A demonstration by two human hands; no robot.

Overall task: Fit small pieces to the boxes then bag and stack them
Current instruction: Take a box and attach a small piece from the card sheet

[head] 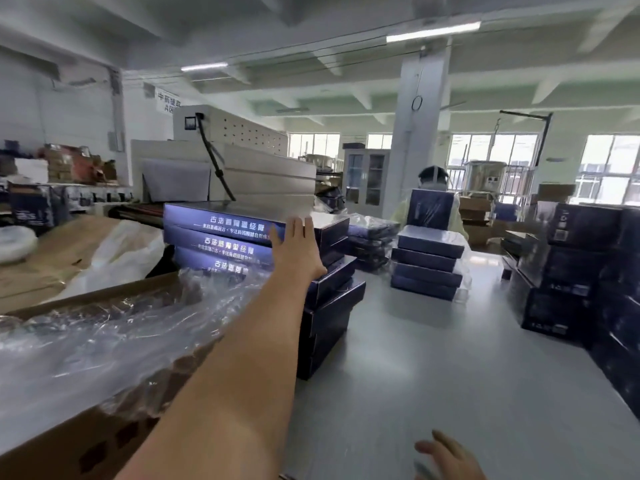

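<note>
Noted: left hand (298, 245) laid flat against the upper corner of the stack of boxes (329, 299), fingers (298, 227) straight and close together, gripping nothing. Stack standing on the table (433, 358) at its left side, just beyond the plastic bags (86, 341). Long axes running left to right, upper boxes skewed off the lower. Right hand (446, 455) low and near, fingers loosely spread, empty, well apart from the stack. Left hand nearer. Judged: squaring push due.
</note>
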